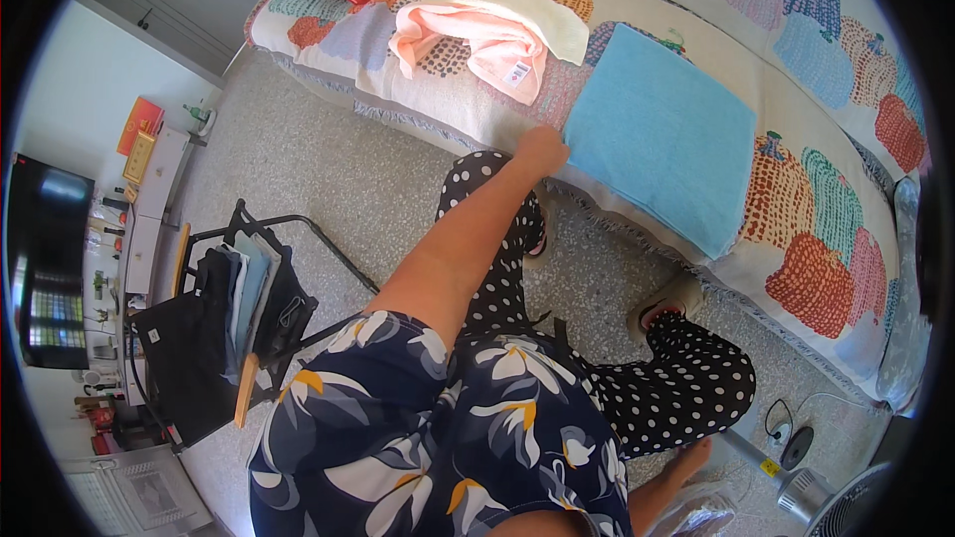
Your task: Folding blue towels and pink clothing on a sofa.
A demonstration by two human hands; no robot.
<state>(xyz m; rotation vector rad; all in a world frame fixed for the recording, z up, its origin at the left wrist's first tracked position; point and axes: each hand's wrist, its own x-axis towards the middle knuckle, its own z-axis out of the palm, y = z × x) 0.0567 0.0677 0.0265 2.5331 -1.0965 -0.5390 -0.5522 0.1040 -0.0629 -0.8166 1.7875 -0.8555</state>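
Beside the left grip (541, 152), blue towel (661, 139)

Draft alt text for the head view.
A person's left hand is at the edge of a flat blue cloth on a pumpkin-patterned cover, beside crumpled pink and cream fabric. The right hand is lower, near a fan.

Towel (662, 134), 2 o'clock: plain sky blue
Cloth (507, 40), 12 o'clock: peach-pink and cream
Cover (811, 283), 11 to 3 o'clock: cream, multicoloured pumpkins
Trousers (686, 388), 4 o'clock: black, white polka dots
Top (398, 438), 6 o'clock: navy, white-and-grey flowers, orange touches
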